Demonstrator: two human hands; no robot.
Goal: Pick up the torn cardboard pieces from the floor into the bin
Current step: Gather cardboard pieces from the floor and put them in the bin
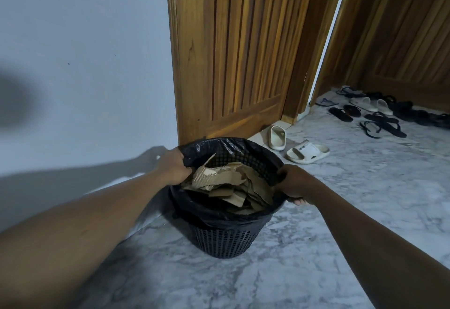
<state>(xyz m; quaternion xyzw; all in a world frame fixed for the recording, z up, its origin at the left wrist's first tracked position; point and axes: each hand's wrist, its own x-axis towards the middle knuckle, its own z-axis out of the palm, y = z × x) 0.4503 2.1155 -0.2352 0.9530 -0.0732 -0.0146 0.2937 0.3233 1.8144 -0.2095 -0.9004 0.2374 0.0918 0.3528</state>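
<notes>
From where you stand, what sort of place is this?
Probably a home's entrance hall: sandals lie scattered on the marble-look floor beside wooden doors, and a lined bin of torn cardboard pieces stands by the wall.

Both arms are reaching forward. The left hand [171, 166] and right hand [293, 183] are each gripping the bin [224, 240], fingers curled.

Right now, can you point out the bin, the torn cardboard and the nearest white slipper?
bin [224, 243]: head view, mesh wall near the base.
torn cardboard [226, 184]: head view, middle of the pile.
nearest white slipper [309, 150]: head view, its strap.
</notes>
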